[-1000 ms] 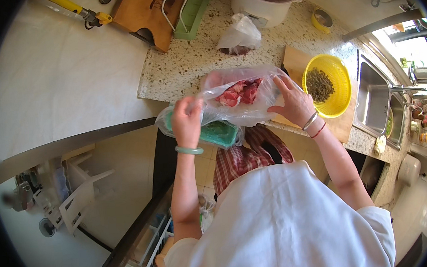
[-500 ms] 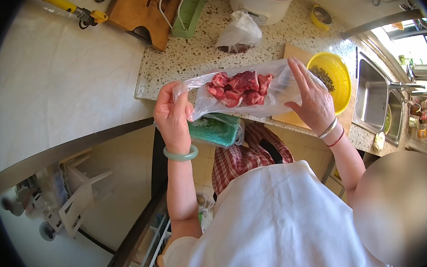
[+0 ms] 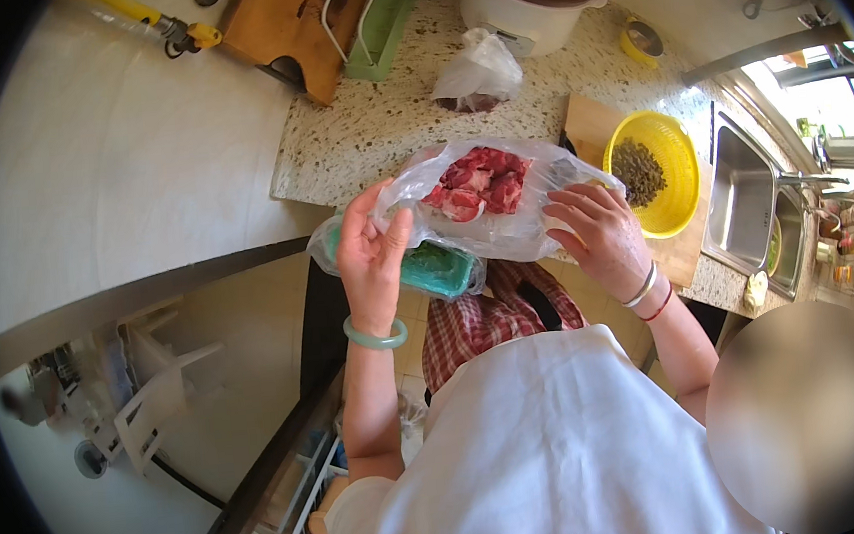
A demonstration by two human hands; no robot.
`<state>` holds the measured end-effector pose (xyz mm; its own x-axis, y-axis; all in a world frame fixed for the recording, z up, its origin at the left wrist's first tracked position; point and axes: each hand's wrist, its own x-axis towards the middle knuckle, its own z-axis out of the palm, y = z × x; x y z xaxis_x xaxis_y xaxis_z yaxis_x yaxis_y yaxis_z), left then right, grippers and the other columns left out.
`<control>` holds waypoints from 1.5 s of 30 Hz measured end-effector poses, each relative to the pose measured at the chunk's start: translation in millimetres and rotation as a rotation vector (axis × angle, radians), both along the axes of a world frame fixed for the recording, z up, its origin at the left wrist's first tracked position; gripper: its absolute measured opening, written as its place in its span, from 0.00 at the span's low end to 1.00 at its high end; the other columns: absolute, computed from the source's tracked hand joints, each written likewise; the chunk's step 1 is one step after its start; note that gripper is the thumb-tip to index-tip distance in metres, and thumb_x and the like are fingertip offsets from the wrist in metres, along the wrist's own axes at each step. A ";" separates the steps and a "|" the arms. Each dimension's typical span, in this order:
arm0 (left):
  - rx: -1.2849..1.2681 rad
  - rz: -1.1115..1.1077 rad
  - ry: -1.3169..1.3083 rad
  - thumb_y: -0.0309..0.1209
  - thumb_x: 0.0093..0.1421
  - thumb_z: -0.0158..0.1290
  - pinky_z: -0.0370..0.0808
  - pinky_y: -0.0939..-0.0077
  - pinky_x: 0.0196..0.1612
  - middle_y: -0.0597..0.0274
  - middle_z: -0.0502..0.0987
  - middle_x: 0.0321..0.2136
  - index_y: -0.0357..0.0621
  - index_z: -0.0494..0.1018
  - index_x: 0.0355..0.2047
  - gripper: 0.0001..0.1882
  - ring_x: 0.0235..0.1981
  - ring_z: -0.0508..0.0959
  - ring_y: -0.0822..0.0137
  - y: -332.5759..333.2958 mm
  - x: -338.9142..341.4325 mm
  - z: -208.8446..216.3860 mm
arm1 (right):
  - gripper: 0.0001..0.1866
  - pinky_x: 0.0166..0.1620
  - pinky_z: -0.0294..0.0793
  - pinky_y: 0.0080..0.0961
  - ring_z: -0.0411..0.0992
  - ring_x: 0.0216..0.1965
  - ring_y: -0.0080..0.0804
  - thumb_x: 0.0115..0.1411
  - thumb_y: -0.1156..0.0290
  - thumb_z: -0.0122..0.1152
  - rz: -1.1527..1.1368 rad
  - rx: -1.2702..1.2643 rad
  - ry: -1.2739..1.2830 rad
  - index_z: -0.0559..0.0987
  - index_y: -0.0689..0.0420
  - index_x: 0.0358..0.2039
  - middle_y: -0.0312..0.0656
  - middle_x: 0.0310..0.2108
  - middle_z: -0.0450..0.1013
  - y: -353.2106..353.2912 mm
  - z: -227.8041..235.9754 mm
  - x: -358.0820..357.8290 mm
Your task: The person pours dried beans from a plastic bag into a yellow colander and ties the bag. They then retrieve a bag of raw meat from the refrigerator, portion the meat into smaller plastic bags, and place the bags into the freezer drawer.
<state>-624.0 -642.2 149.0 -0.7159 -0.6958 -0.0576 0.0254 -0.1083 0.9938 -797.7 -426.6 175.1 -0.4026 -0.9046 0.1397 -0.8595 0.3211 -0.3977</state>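
A clear plastic bag (image 3: 505, 236) is spread out in front of me near the counter's edge, with several chunks of raw red meat (image 3: 485, 177) at its middle. My left hand (image 3: 371, 256), above a pale green bangle, holds the bag's left side between thumb and curled fingers. On the opposite side, my right hand (image 3: 600, 233) has its fingers bent over the bag's right edge and grips it. Below the bag and partly covered by it is a green tray (image 3: 437, 269) in plastic wrap, with dark green contents.
To the right, a yellow basket (image 3: 681, 162) with small dark brown pieces stands on a wooden board (image 3: 591, 119). A steel sink (image 3: 738, 182) lies beyond. Farther back are a tied plastic bag (image 3: 482, 67), a white cooker (image 3: 528, 18) and a green rack (image 3: 383, 29).
My right hand has come down and inward, its fingers now curling over the bag's edge. My left hand has shifted slightly right and down. The bag is less stretched and the meat bunches closer together.
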 end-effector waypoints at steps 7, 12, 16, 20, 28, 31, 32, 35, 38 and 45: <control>-0.030 0.338 0.021 0.35 0.66 0.50 0.70 0.75 0.49 0.57 0.68 0.55 0.40 0.64 0.58 0.22 0.44 0.74 0.72 39.9 18.9 10.7 | 0.07 0.43 0.67 0.31 0.72 0.37 0.34 0.49 0.75 0.65 0.125 -0.346 -0.088 0.78 0.55 0.31 0.35 0.32 0.76 -17.3 20.2 22.7; 0.220 0.393 0.007 0.35 0.67 0.47 0.71 0.83 0.41 0.63 0.77 0.43 0.39 0.73 0.45 0.13 0.38 0.76 0.76 80.1 72.0 -10.9 | 0.06 0.37 0.68 0.30 0.72 0.30 0.36 0.51 0.75 0.65 0.314 -0.339 -0.381 0.78 0.56 0.31 0.37 0.28 0.75 -27.8 15.5 56.1; 0.348 0.363 0.039 0.34 0.67 0.47 0.71 0.84 0.40 0.64 0.78 0.40 0.38 0.73 0.44 0.12 0.36 0.76 0.77 105.2 116.2 -28.9 | 0.06 0.31 0.71 0.27 0.73 0.25 0.33 0.57 0.77 0.60 0.435 -0.248 -0.565 0.78 0.58 0.36 0.38 0.26 0.76 -50.2 12.7 97.0; 0.382 0.473 0.097 0.33 0.68 0.47 0.71 0.83 0.41 0.63 0.78 0.39 0.38 0.72 0.43 0.12 0.36 0.76 0.76 103.8 163.7 -35.3 | 0.07 0.30 0.73 0.20 0.74 0.24 0.25 0.63 0.78 0.52 0.434 -0.138 -0.851 0.77 0.61 0.40 0.39 0.25 0.76 -81.1 -1.3 150.1; 0.370 0.664 0.194 0.35 0.69 0.44 0.73 0.75 0.44 0.58 0.78 0.37 0.37 0.72 0.41 0.14 0.37 0.77 0.70 41.5 315.5 -31.9 | 0.09 0.26 0.67 0.16 0.68 0.21 0.19 0.68 0.71 0.48 0.444 0.073 -1.275 0.76 0.62 0.37 0.35 0.20 0.71 -189.3 -24.6 305.6; 0.308 0.698 0.089 0.36 0.69 0.43 0.73 0.75 0.45 0.58 0.78 0.37 0.37 0.72 0.41 0.14 0.38 0.77 0.70 14.2 381.0 -21.5 | 0.09 0.23 0.61 0.15 0.64 0.19 0.17 0.68 0.70 0.48 0.491 0.093 -1.349 0.76 0.61 0.36 0.33 0.17 0.67 -229.7 -37.9 374.8; 0.277 0.706 0.032 0.36 0.69 0.43 0.73 0.74 0.46 0.59 0.78 0.37 0.37 0.72 0.41 0.15 0.38 0.77 0.70 5.0 398.9 -15.7 | 0.09 0.23 0.61 0.15 0.64 0.19 0.17 0.68 0.70 0.48 0.505 0.117 -1.337 0.76 0.60 0.36 0.32 0.17 0.66 -242.1 -39.6 393.1; 0.314 0.799 0.123 0.33 0.67 0.46 0.73 0.78 0.45 0.60 0.77 0.38 0.36 0.71 0.43 0.12 0.39 0.76 0.73 -30.3 439.6 -15.1 | 0.12 0.21 0.61 0.15 0.62 0.16 0.16 0.68 0.67 0.48 0.498 0.150 -1.320 0.75 0.59 0.31 0.31 0.15 0.64 -282.4 -33.8 438.8; 0.349 0.795 0.182 0.30 0.67 0.47 0.73 0.80 0.45 0.62 0.77 0.37 0.36 0.72 0.43 0.10 0.39 0.76 0.74 -69.9 464.6 -20.0 | 0.16 0.18 0.59 0.15 0.59 0.13 0.16 0.69 0.63 0.46 0.390 0.191 -1.435 0.72 0.58 0.27 0.31 0.13 0.61 -325.9 -48.4 454.6; 0.333 0.798 0.267 0.42 0.70 0.39 0.74 0.72 0.45 0.56 0.79 0.30 0.36 0.72 0.28 0.23 0.34 0.78 0.65 -203.9 514.3 -46.2 | 0.36 0.46 0.71 0.30 0.73 0.44 0.33 0.67 0.40 0.32 0.292 0.207 -1.598 0.73 0.62 0.49 0.47 0.42 0.74 -454.8 -50.0 475.5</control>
<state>-109.7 -846.2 102.7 -0.0465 -0.9682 -0.2458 0.4415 -0.2407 0.8644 -322.2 -881.4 125.1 0.1677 -0.9206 -0.3527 0.3213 0.3893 -0.8633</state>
